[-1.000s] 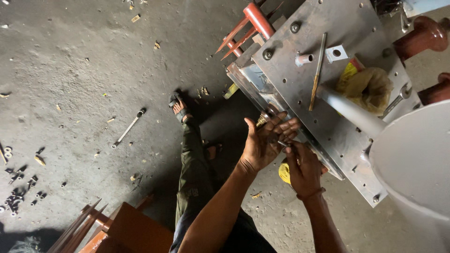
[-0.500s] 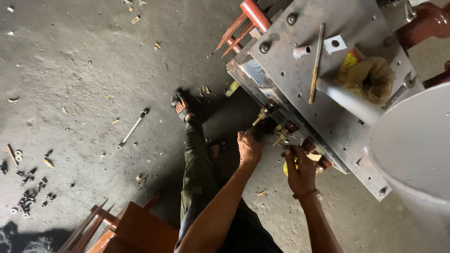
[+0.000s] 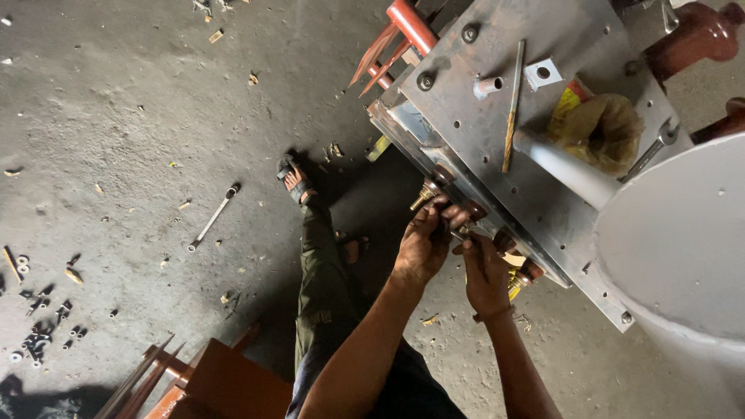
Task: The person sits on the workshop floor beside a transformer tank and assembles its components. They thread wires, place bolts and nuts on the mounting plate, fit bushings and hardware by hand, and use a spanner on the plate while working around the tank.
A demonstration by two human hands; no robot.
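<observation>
A grey metal housing (image 3: 497,147) with a bolted top plate fills the upper right. Along its near side edge runs a row of small brown and brass terminals (image 3: 425,195). My left hand (image 3: 423,240) is at this row, its fingers closed around one brown terminal fitting (image 3: 466,212). Just to the right is my right hand (image 3: 485,271), with a band on the wrist, and its fingertips pinch at the same spot. What sits between the right fingers is hidden. My leg and sandalled foot (image 3: 293,180) stretch out over the floor below the hands.
On the plate lie a thin rod (image 3: 512,105), a square washer (image 3: 542,74), a yellow bag (image 3: 597,128) and a spanner (image 3: 652,151). A large pale cylinder (image 3: 675,240) stands at right. The floor holds a wrench (image 3: 213,219), scattered nuts and bolts (image 3: 39,326) and a red-brown frame (image 3: 209,380).
My left hand went from spread fingers to a closed grip on the terminal fitting. My right hand has come up closer to it. The view has shifted slightly.
</observation>
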